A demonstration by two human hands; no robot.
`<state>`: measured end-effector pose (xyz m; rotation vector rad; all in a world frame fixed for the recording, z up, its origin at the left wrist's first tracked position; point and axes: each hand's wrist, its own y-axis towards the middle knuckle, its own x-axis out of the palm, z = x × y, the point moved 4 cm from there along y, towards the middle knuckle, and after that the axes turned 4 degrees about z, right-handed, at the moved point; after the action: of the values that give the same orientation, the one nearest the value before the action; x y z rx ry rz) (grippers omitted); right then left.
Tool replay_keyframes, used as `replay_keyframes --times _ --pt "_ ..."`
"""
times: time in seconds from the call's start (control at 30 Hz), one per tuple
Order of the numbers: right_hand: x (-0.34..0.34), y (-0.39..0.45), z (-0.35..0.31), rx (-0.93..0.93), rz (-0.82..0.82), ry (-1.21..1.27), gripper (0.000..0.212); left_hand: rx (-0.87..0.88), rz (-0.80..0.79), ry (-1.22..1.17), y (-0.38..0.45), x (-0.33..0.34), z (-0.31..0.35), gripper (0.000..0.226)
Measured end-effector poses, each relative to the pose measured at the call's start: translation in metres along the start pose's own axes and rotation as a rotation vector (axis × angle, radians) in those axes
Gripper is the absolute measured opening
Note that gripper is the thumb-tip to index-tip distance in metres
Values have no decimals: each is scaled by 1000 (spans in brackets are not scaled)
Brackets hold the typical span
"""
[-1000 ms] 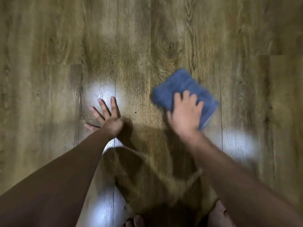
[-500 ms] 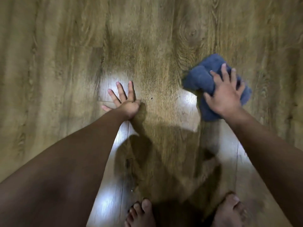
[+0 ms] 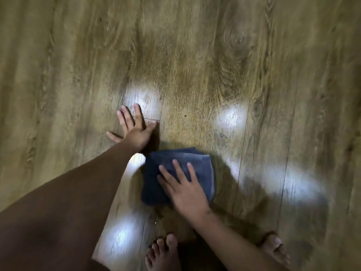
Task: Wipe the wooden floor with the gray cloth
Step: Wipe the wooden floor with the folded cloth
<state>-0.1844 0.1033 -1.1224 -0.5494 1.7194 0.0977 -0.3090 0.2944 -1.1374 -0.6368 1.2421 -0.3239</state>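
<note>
The folded gray-blue cloth [image 3: 201, 165] lies flat on the wooden floor [image 3: 195, 65], just below the middle of the view. My right hand [image 3: 183, 188] presses on its lower right part with fingers spread, palm down. My left hand [image 3: 134, 128] rests flat on the boards just up and left of the cloth, fingers apart, holding nothing. The cloth's near corner is hidden under my right hand.
My two bare feet [image 3: 163, 251] [image 3: 275, 249] stand at the bottom edge, close behind the cloth. Bright light patches [image 3: 230, 116] shine on the boards. Plank floor stretches away on all sides.
My right hand has swept the cloth from the upper right down and left, toward my feet and close to my left wrist. My left hand has stayed planted.
</note>
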Motion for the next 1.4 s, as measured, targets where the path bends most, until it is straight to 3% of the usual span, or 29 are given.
replay_keyframes --times 0.1,0.23,0.37,0.5,0.73,0.87,0.93,1.07,1.17,1.3,1.4 --pt "-10 -3 42 -60 -29 -24 66 40 -46 13 -1 -2 -3 103" --pt "-47 31 137 250 38 8 81 72 -88 28 -3 -6 -3 115" --pt "-77 71 191 485 118 78 71 67 -101 24 -4 -7 -3 114" --pt "-74 78 172 565 152 119 72 68 -77 28 -4 -5 -5 114" --pt "-37 25 80 450 161 113 72 101 -59 19 -5 -5 -6 113" --pt "-28 5 87 337 97 63 76 102 -71 49 -6 -8 -8 111" --pt "-36 -6 126 417 90 78 78 132 -61 17 -5 -6 -8 109" --pt "-53 -29 173 806 154 225 75 263 9 -53 -19 -11 -32 86" --pt "-45 -32 147 893 190 200 76 323 25 -57 -36 -12 -69 67" --pt "-21 -22 51 792 212 108 79 307 -11 25 -70 19 -116 66" --pt "-3 -14 -45 618 184 96 81 288 -47 143 -71 35 -122 64"
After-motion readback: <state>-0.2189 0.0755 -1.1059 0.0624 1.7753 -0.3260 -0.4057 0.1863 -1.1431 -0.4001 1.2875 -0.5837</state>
